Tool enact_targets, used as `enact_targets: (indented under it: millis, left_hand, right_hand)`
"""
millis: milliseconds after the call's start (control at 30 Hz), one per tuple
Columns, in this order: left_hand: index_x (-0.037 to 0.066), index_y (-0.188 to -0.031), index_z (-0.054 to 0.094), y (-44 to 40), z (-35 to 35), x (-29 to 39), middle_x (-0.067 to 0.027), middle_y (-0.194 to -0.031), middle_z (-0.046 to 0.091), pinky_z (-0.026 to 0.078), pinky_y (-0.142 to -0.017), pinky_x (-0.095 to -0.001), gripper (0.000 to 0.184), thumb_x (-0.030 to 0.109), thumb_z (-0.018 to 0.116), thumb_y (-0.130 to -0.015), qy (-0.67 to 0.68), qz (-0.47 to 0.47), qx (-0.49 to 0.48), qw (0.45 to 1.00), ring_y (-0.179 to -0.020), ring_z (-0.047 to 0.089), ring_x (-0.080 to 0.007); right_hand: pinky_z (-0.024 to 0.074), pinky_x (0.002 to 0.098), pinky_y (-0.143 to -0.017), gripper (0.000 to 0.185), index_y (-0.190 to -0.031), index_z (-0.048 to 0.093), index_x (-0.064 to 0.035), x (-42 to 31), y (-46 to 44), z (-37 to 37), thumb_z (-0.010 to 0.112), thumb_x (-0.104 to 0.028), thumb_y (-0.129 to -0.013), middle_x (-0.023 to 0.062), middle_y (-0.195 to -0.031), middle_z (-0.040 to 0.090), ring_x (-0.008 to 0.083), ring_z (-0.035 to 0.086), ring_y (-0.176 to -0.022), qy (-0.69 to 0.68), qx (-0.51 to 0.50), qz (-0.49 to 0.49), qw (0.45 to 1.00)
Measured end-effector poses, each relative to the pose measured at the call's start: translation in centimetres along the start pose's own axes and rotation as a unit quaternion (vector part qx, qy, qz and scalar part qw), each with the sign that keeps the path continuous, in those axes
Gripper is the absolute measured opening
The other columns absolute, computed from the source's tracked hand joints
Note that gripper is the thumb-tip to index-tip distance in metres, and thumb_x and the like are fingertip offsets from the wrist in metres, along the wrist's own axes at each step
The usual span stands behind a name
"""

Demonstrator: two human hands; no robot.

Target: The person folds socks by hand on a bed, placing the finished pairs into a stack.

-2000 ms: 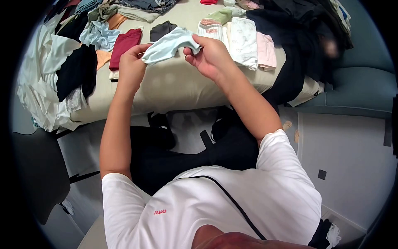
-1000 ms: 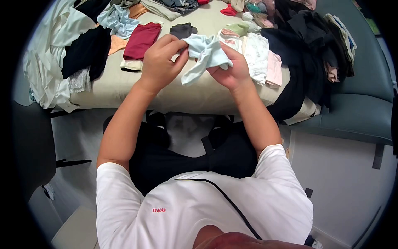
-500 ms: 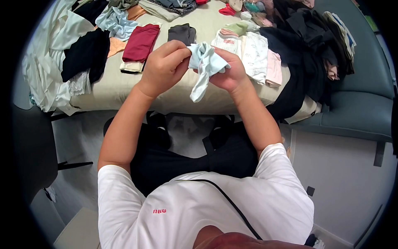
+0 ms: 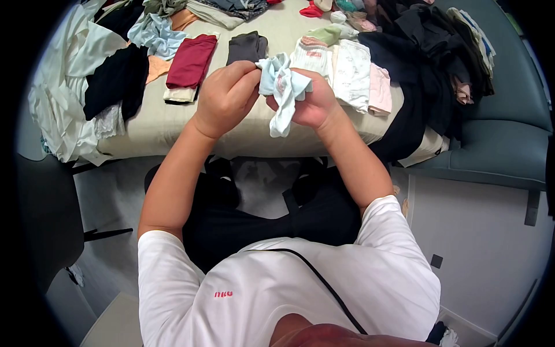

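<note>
A small pale blue cloth piece (image 4: 281, 87), sock-like, is bunched between my hands above the front edge of the beige bed (image 4: 173, 133). My left hand (image 4: 227, 97) pinches its left side with the fingers curled. My right hand (image 4: 314, 99) grips its right side, palm partly turned up. One end of the cloth hangs down between the hands. Just beyond lies a folded dark grey item (image 4: 247, 47). To its left is a folded dark red cloth (image 4: 191, 61), and to the right are white ribbed socks (image 4: 312, 59).
Folded white patterned cloth (image 4: 351, 75) and pink cloth (image 4: 379, 89) lie at the right. Dark clothes (image 4: 416, 75) are heaped beside the blue-grey seat (image 4: 500, 147). White (image 4: 63, 92) and black garments (image 4: 118, 81) pile up at left. A dark chair (image 4: 46, 214) stands at lower left.
The pale blue cloth was stretched out between both hands; now it is gathered into a bunch with one end hanging. My hands have come closer together, and the view has shifted slightly.
</note>
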State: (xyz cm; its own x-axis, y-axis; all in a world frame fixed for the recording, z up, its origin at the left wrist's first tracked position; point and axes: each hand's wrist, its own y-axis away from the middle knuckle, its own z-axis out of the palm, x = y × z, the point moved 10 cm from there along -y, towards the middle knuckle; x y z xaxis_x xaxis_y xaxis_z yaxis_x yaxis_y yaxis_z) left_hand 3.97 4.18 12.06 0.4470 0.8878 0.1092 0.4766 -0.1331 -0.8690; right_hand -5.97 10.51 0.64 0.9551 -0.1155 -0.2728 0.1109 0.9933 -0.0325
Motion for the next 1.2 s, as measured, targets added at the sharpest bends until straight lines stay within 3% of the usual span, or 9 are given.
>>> enact_targets:
  millis: [400, 567, 700, 767, 833, 967, 1033, 1100, 1200]
  left_hand:
    - [0.004, -0.094, 0.067, -0.1, 0.3, -1.4, -0.0072, -0.088, 0.066, 0.055, -0.06, -0.0368, 0.028, 0.002, 0.081, -0.07, -0.002, -0.031, -0.019, 0.999, -0.071, 0.068, -0.0268]
    - [0.005, -0.091, 0.069, 0.0, -0.7, -2.2, -0.007, -0.089, 0.068, 0.056, -0.06, -0.0328, 0.023, -0.003, 0.079, -0.072, 0.032, -0.06, 0.038, 0.997, -0.07, 0.068, -0.0243]
    - [0.002, -0.09, 0.07, -0.2, -2.3, -2.3, -0.006, -0.089, 0.069, 0.053, -0.059, -0.0273, 0.02, -0.009, 0.077, -0.074, 0.026, -0.099, 0.053, 0.993, -0.067, 0.064, -0.0144]
    - [0.002, -0.089, 0.07, -0.2, -2.7, -2.5, -0.004, -0.088, 0.068, 0.049, -0.058, -0.0238, 0.02, -0.008, 0.076, -0.074, 0.03, -0.096, 0.062, 0.993, -0.064, 0.06, -0.0103]
    - [0.003, -0.087, 0.069, -0.3, -3.7, -3.1, -0.004, -0.084, 0.066, 0.049, -0.056, -0.0253, 0.018, -0.007, 0.075, -0.072, 0.046, -0.133, 0.09, 0.986, -0.064, 0.061, -0.0135]
    - [0.0, -0.086, 0.067, 0.4, -4.3, -4.2, -0.0059, -0.087, 0.066, 0.045, -0.054, -0.0225, 0.018, -0.009, 0.073, -0.072, 0.114, -0.185, 0.136, 0.967, -0.063, 0.057, -0.0094]
    - [-0.001, -0.088, 0.066, 0.3, -4.4, -3.6, -0.008, -0.089, 0.066, 0.047, -0.054, -0.0243, 0.018, -0.009, 0.073, -0.074, 0.095, -0.16, 0.123, 0.975, -0.065, 0.059, -0.0125]
    - [-0.001, -0.093, 0.065, -0.2, -4.2, -0.9, -0.0095, -0.093, 0.066, 0.051, -0.057, -0.0269, 0.02, -0.009, 0.073, -0.076, 0.0, -0.032, 0.093, 0.995, -0.067, 0.06, -0.0157]
    - [-0.001, -0.1, 0.062, 0.1, -3.9, -1.4, -0.012, -0.098, 0.066, 0.056, -0.062, -0.029, 0.021, -0.009, 0.071, -0.082, -0.009, -0.046, 0.087, 0.995, -0.074, 0.065, -0.0204]
  right_hand:
    - [0.0577, 0.0412, -0.093, 0.03, -0.119, 0.066, 0.0029, -1.0, 0.6, -0.1, 0.048, -0.019, -0.11, 0.0119, -0.113, 0.074, 0.0247, 0.072, -0.102, 0.076, 0.103, -0.052, 0.99]
    - [0.0582, 0.0407, -0.091, 0.027, -0.118, 0.067, 0.002, -2.8, 1.0, 0.1, 0.05, -0.018, -0.109, 0.0112, -0.111, 0.073, 0.0235, 0.072, -0.1, 0.075, 0.115, -0.087, 0.987]
    - [0.0591, 0.0402, -0.089, 0.024, -0.117, 0.066, 0.0014, -5.2, 1.7, 0.5, 0.053, -0.017, -0.108, 0.0112, -0.111, 0.073, 0.0226, 0.072, -0.099, 0.11, 0.173, -0.159, 0.966]
    - [0.0597, 0.0398, -0.089, 0.022, -0.117, 0.066, 0.0017, -5.9, 1.7, 0.2, 0.056, -0.015, -0.107, 0.0116, -0.111, 0.073, 0.0228, 0.072, -0.099, 0.09, 0.135, -0.163, 0.973]
    - [0.061, 0.0406, -0.089, 0.02, -0.117, 0.066, 0.0021, -7.8, 2.9, -0.7, 0.058, -0.013, -0.106, 0.0125, -0.113, 0.073, 0.0238, 0.072, -0.1, 0.16, 0.228, -0.24, 0.93]
    - [0.0631, 0.0398, -0.087, 0.023, -0.124, 0.064, 0.0023, -9.1, 4.4, 0.7, 0.057, -0.012, -0.107, 0.0118, -0.112, 0.073, 0.0228, 0.073, -0.101, 0.268, 0.299, -0.322, 0.857]
    - [0.0621, 0.0368, -0.086, 0.024, -0.126, 0.063, 0.0023, -9.3, 4.3, 0.8, 0.057, -0.013, -0.108, 0.0105, -0.112, 0.073, 0.0203, 0.072, -0.1, 0.304, 0.289, -0.334, 0.844]
    - [0.0612, 0.0337, -0.086, 0.025, -0.128, 0.063, 0.0022, -9.8, 4.4, 1.2, 0.057, -0.013, -0.109, 0.0093, -0.112, 0.073, 0.0178, 0.072, -0.099, 0.34, 0.28, -0.348, 0.828]
    - [0.0583, 0.0278, -0.085, 0.025, -0.129, 0.063, 0.0009, -10.5, 4.2, 3.2, 0.056, -0.014, -0.111, 0.006, -0.109, 0.072, 0.0127, 0.07, -0.097, 0.38, 0.205, -0.38, 0.818]
